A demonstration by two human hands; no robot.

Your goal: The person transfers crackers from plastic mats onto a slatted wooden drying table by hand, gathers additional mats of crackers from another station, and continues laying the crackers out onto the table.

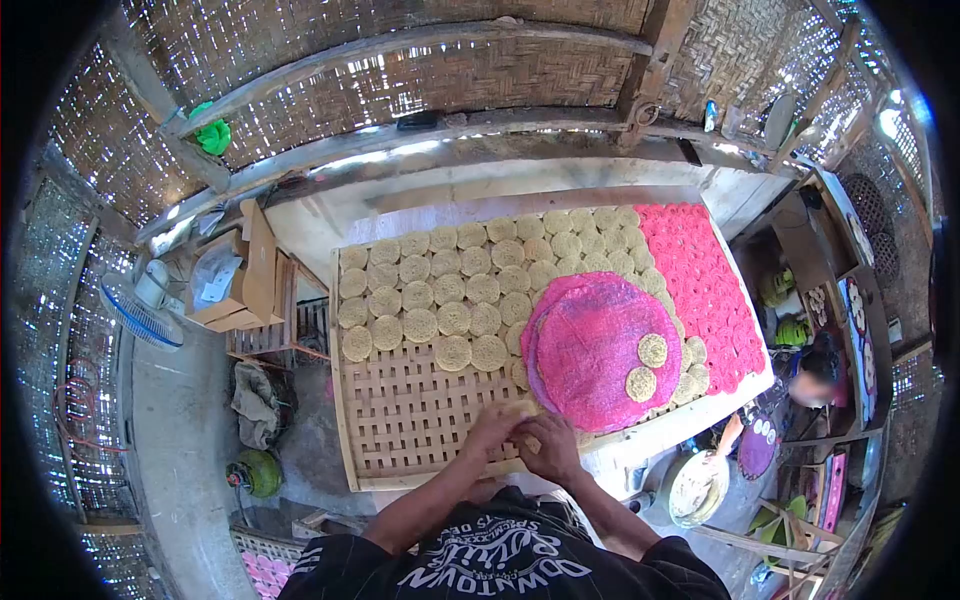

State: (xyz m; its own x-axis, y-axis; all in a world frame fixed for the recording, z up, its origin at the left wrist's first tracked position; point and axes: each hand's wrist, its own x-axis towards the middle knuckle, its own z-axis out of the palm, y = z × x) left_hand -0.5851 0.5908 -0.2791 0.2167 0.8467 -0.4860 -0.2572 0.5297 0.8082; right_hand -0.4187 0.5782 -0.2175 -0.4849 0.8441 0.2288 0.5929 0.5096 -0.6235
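As left hand [490, 430] sits beside right hand [550, 450], both curled, over woven tray [398, 415], grip contents unclear

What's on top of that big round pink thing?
Two coiled tan discs lie on the round pink sheet. Whatever is under its middle is covered, so I can't tell.

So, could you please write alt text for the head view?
A person's left hand and right hand work close together over the near side of a woven tray, apparently holding something pale. Rows of pale discs and a block of pink discs fill most of it; round pink sheets bearing two pale discs lie over some.
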